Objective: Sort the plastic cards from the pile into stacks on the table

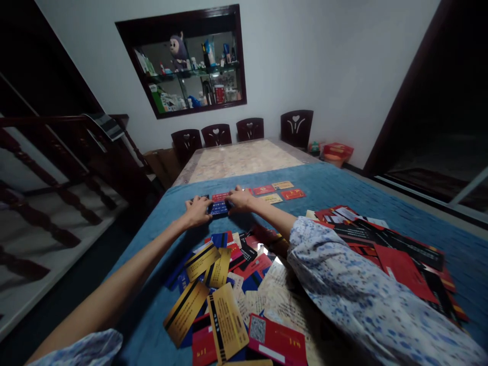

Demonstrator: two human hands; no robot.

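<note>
A dark blue card [218,208] lies on the blue cloth between my two hands. My left hand [197,211] has bent fingers against its left end, and a dark card shows partly under those fingertips. At the right end, the fingers of my right hand [241,200] curl down onto the blue card. Just beyond it is a red card [220,197]. To the right, a gold card [272,198] and another red card [293,194] lie flat in short rows. The undersides of my fingers are hidden.
A loose heap of gold, red, blue and black cards [229,317] spreads nearer to me. Under my right sleeve's far side lies a pile of red and black cards [404,264]. The marble tabletop [247,155] shows past the cloth, with several dark chairs [296,129] behind.
</note>
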